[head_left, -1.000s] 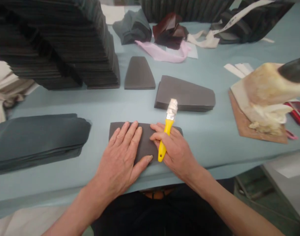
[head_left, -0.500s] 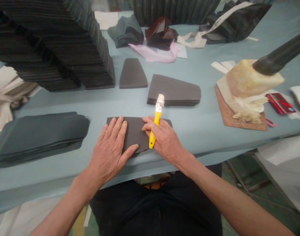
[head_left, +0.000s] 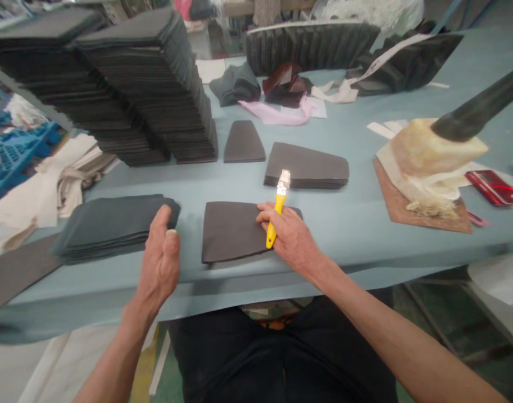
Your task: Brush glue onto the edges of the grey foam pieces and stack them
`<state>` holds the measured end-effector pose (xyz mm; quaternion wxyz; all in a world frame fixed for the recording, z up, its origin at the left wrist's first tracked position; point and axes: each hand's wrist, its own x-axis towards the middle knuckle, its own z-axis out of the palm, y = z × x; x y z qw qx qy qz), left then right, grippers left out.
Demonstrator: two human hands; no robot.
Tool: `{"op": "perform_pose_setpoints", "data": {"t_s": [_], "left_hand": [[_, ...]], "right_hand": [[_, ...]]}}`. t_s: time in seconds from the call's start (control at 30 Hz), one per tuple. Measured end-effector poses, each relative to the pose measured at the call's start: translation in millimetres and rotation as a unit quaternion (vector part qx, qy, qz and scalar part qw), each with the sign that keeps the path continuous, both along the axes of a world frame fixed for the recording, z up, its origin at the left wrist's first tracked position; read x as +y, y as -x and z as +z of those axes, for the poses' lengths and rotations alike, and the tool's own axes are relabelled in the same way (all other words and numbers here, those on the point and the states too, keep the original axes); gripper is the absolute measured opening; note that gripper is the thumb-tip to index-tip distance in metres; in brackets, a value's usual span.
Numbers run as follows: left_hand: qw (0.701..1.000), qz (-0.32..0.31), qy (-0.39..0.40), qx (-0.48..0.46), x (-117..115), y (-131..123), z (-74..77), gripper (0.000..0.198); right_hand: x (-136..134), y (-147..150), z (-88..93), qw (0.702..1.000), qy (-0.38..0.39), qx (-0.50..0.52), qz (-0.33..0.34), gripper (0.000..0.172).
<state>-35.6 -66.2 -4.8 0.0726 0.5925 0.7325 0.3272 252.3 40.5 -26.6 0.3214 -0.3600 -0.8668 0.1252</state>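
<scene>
My right hand (head_left: 292, 238) holds a yellow-handled brush (head_left: 275, 215) between its fingers, its pale-coated bristles pointing away from me. That hand also rests on the right end of a flat dark grey-brown piece (head_left: 231, 232) in front of me. My left hand (head_left: 159, 257) is off this piece, fingers stretched out and turned on edge, holding nothing. It is beside the right end of a pile of dark green sheets (head_left: 113, 224); whether it touches them I cannot tell. Beyond the brush lie a small stack of grey-brown pieces (head_left: 309, 162) and a smaller tapered piece (head_left: 245, 143).
Tall stacks of dark sheets (head_left: 155, 95) rise at the back left. To the right, a yellowish glue-crusted container (head_left: 428, 151) with a dark handle stands on a brown board (head_left: 391, 196), near a red device (head_left: 494, 187). Cloth scraps (head_left: 277, 109) lie at the back.
My left hand has lifted off the grey-brown piece and moved left to the green sheets. My right hand stays on the piece with the brush. The view has tilted up and turned left.
</scene>
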Motion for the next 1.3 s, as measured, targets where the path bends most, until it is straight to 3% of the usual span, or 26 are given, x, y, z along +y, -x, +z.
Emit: {"op": "perform_pose_setpoints", "data": {"t_s": [0.1, 0.23, 0.47, 0.63, 0.83, 1.07, 1.2, 1.3], "left_hand": [[0.997, 0.07, -0.029, 0.0, -19, 13, 12.0, 0.065], [0.992, 0.118, -0.051, 0.01, -48, 10, 16.8, 0.047], [0.991, 0.108, -0.046, -0.059, -79, -11, 0.7, 0.048], [0.991, 0.103, -0.037, -0.08, -86, -14, -12.4, 0.047], [0.991, 0.089, -0.019, -0.097, -91, -17, -18.0, 0.051], [0.989, 0.096, -0.037, -0.11, -93, -22, -21.0, 0.052], [0.988, 0.108, -0.032, -0.107, -98, -19, -14.0, 0.051], [0.986, 0.129, -0.021, -0.106, -103, -12, -5.7, 0.039]], "right_hand": [[-1, 0, -1.8, 1.0, -0.015, 0.011, 0.005, 0.024], [0, -1, -2.2, 0.999, -0.041, 0.005, 0.014, 0.023], [-3, -4, 25.1, 0.995, -0.085, -0.058, 0.015, 0.018], [-15, 33, 39.6, 0.995, -0.093, -0.015, 0.028, 0.013], [-14, 74, 17.1, 0.999, -0.022, 0.0, 0.036, 0.015], [-12, 75, 6.9, 0.999, -0.016, -0.02, 0.027, 0.015], [-14, 73, 5.7, 0.999, -0.021, -0.009, 0.036, 0.014], [-14, 72, 2.9, 0.999, -0.018, -0.005, 0.042, 0.015]]}}
